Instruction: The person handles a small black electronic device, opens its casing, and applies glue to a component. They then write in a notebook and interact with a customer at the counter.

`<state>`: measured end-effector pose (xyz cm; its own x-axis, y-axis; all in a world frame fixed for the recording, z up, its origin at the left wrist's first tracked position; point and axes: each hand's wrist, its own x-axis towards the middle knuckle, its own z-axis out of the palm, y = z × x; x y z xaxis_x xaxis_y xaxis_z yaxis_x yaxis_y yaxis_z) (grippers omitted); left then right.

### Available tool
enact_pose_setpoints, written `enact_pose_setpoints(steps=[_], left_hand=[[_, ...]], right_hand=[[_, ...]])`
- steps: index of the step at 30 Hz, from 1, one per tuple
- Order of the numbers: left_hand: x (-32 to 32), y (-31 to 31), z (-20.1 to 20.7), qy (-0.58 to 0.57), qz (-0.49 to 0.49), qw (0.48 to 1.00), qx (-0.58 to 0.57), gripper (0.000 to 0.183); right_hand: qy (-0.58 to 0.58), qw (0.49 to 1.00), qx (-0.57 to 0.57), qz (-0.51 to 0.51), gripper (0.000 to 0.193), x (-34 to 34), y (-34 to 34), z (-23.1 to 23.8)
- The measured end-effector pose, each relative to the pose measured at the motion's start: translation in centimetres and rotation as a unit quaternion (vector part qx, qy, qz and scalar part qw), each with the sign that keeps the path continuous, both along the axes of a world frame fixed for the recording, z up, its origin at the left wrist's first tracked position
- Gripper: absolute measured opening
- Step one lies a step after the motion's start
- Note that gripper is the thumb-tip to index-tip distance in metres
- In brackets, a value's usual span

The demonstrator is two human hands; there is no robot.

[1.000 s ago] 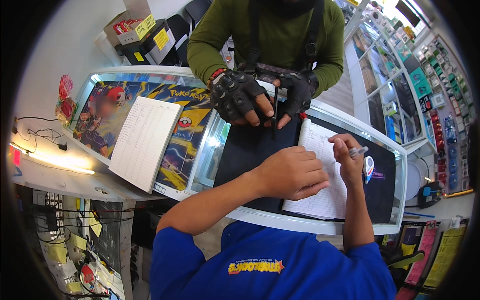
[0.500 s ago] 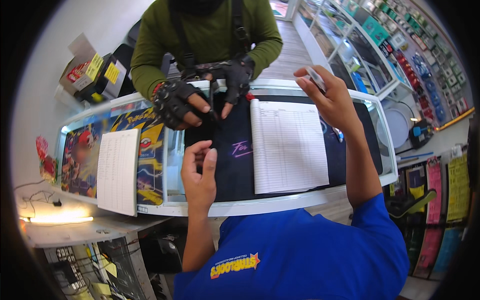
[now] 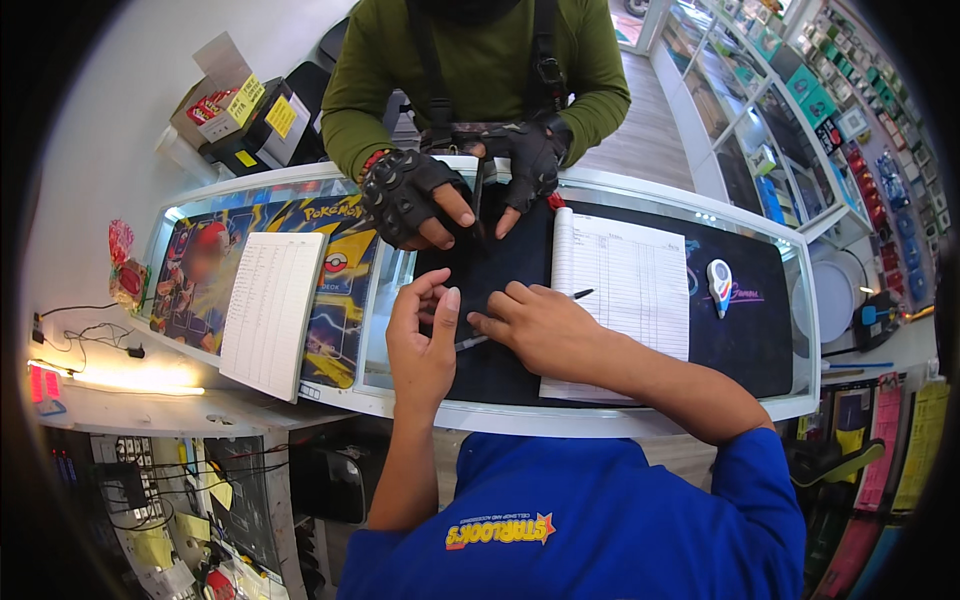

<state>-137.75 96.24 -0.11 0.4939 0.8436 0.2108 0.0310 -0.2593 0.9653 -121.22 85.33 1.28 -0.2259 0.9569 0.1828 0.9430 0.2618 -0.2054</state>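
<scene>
My right hand [image 3: 540,328] is low over the left edge of an open ruled notebook [image 3: 640,310] on the black mat. Its fingers are closed round a pen [image 3: 583,294], whose dark end and pale barrel stick out on either side; the middle is hidden. To the left, my left hand [image 3: 424,320] is raised over the counter edge, thumb and fingers apart and loosely bent, holding nothing. Across the counter, a person's hands in black fingerless gloves [image 3: 415,195] hold a thin dark object [image 3: 480,195] on edge, its kind unclear.
A white and blue correction tape [image 3: 719,285] lies right of the notebook. Another ruled notebook [image 3: 262,310] rests on a colourful printed mat [image 3: 350,345] at the left. All lie on a white-framed glass counter [image 3: 700,418]. Boxes [image 3: 260,120] stand at the back left.
My right hand has come down and left from above the notebook's far right corner to its left edge, with the pen. The view has shifted; my left hand keeps much the same pose.
</scene>
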Motion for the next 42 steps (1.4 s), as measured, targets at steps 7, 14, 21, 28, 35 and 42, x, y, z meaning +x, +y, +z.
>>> enact_pose_setpoints(steps=[7,14,21,28,35,42], left_hand=[[0.3,0.4,-0.8,0.026,0.011,0.999,0.017,0.033],[4.6,0.3,1.2,0.152,0.047,0.955,0.248,0.052],[6.8,1.1,2.4,0.252,0.066,0.942,0.211,0.048],[7.8,1.4,2.3,0.269,0.124,0.91,0.29,0.039],[7.5,0.8,2.8,0.213,0.116,0.939,0.242,0.035],[2.4,-1.2,4.2,0.21,0.108,0.953,0.191,0.033]], right_hand=[[0.068,0.996,0.055,-0.015,0.036,1.2,0.7,1.7],[0.171,0.974,0.071,-0.128,0.022,5.9,-1.6,5.4],[0.206,0.971,0.043,-0.116,0.018,6.3,-2.4,5.7],[0.228,0.968,0.04,-0.094,0.018,6.5,-2.7,5.2],[0.227,0.968,0.042,-0.097,0.019,7.1,-2.7,4.8],[0.299,0.949,0.029,-0.1,0.024,8.2,-2.9,5.0]])
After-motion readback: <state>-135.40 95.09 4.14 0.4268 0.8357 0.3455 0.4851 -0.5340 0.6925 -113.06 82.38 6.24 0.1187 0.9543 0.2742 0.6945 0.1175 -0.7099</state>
